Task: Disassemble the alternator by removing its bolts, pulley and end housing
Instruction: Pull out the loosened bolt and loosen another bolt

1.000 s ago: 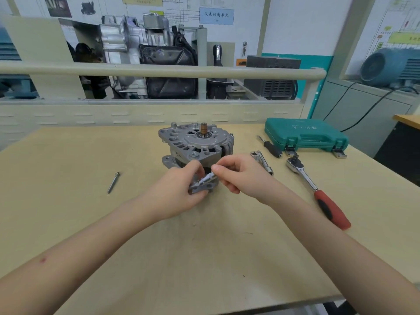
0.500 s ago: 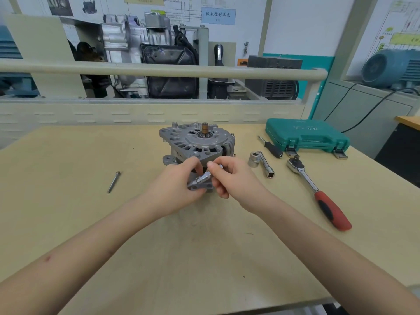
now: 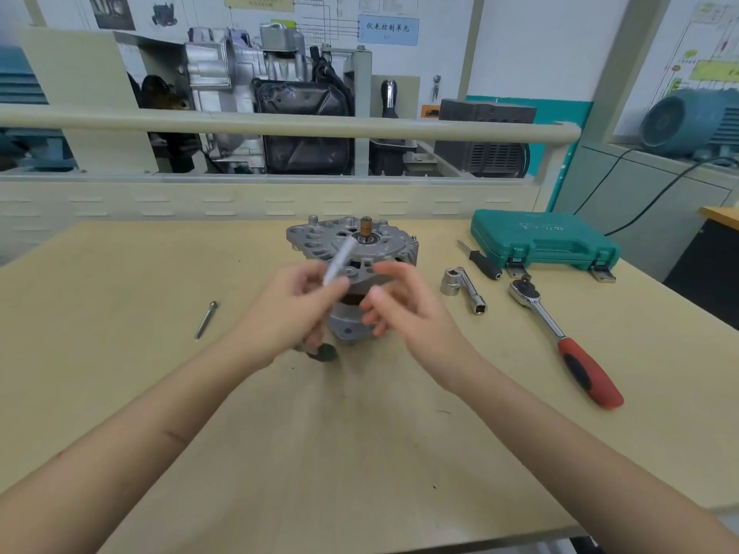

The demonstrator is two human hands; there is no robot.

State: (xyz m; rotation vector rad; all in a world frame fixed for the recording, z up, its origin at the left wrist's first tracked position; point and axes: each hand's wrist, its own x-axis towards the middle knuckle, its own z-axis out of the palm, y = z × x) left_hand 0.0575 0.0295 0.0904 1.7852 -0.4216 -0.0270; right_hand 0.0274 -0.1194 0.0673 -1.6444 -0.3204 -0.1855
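The alternator, ribbed cast grey metal with a coppery shaft stub pointing up, stands mid-bench on pale smooth wood. The left hand pinches a long slim silvery bolt, motion-blurred, its axis slanting up and to the far right over the housing. The right hand hovers just right of it, fingers loosely spread, holding nothing. Another bolt lies well left. A chrome ratchet with a red grip lies right.

Left hand pinched, right hand loosely spread
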